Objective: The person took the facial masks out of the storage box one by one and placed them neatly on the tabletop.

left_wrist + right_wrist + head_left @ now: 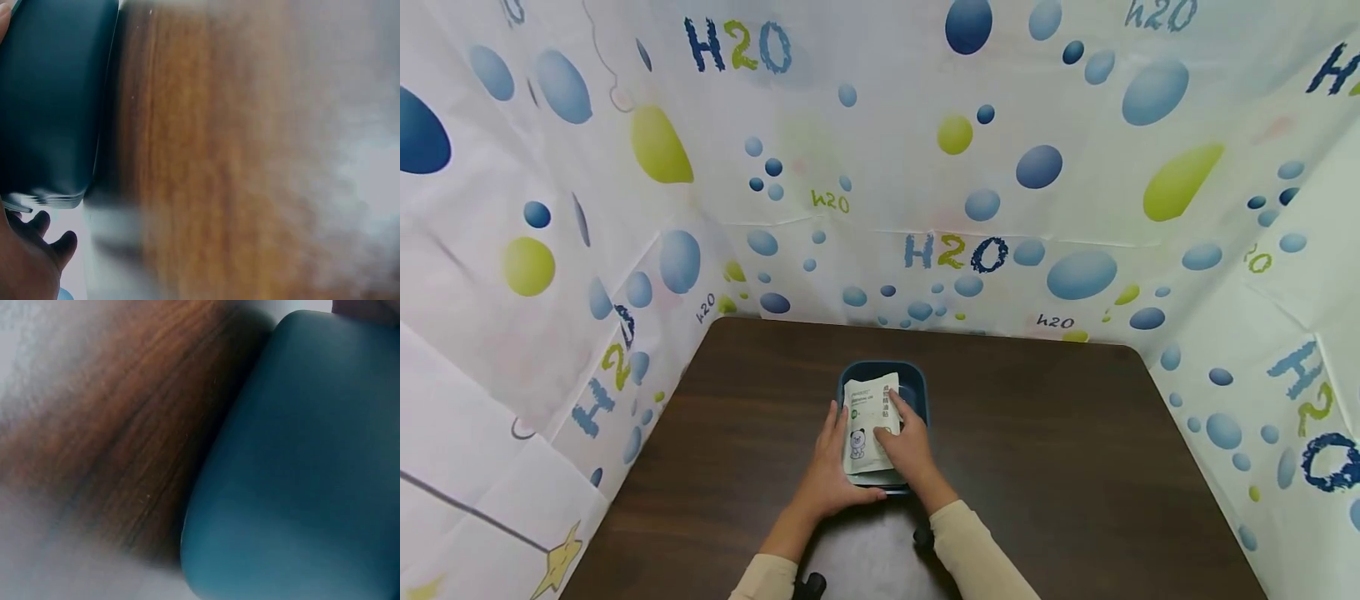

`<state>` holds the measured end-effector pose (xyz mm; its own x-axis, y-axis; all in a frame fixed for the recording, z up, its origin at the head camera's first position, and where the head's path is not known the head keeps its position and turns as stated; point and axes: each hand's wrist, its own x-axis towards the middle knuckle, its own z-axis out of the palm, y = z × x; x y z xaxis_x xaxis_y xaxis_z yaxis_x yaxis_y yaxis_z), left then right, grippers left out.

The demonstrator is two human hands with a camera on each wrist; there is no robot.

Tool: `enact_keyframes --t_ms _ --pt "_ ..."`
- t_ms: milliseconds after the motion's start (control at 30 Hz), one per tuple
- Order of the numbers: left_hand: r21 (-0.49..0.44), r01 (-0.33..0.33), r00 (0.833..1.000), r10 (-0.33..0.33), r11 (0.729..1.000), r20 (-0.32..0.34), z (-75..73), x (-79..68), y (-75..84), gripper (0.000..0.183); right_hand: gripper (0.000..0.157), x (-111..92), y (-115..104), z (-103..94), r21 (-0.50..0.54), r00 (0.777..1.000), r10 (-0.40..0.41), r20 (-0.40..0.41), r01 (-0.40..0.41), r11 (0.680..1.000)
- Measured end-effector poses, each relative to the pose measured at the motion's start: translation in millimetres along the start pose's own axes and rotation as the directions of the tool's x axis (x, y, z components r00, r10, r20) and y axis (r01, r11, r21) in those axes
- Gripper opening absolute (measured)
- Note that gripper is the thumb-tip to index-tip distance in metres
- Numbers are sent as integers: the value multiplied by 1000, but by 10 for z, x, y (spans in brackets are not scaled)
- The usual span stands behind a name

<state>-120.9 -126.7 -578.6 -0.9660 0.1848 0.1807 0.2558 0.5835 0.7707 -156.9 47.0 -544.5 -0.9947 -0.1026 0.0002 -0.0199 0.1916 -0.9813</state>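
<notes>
A dark blue plastic tray (915, 387) lies on the table, its outer wall filling much of both wrist views. In it is a white printed packet (867, 417) with a small cartoon animal; the edge of another pale packet (880, 478) shows beneath. My left hand (831, 475) holds the tray at its near left corner, fingers along the left side and thumb by the near rim. My right hand (912, 446) comes over the tray's right side and holds the white packet, thumb on its face and index fingertip near its upper right edge. The other right fingers are mostly hidden.
The dark brown wooden table (1037, 442) extends to both sides of the tray. Behind and beside it hangs a white sheet (880, 117) printed with drops and H2O lettering. Dark wrist camera pieces (810, 586) show below the hands.
</notes>
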Motion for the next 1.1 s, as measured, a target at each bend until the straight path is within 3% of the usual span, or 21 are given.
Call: enact_keyframes --t_ms 200,500,867,1100 --pt "22 35 999 -35 999 20 19 -13 -23 144 70 34 -23 -17 -22 998 -19 -65 18 1000" --pt "-10 55 998 -55 998 -1 4 6 -37 145 74 258 -238 -285 -19 988 -74 -135 72 997" --pt "12 56 998 -56 998 -4 12 43 -45 147 77 647 -370 -867 59 976 -9 -218 23 998" --pt "55 53 999 -53 997 0 18 42 -35 146 75 762 -367 -1238 80 960 52 -275 -31 996"
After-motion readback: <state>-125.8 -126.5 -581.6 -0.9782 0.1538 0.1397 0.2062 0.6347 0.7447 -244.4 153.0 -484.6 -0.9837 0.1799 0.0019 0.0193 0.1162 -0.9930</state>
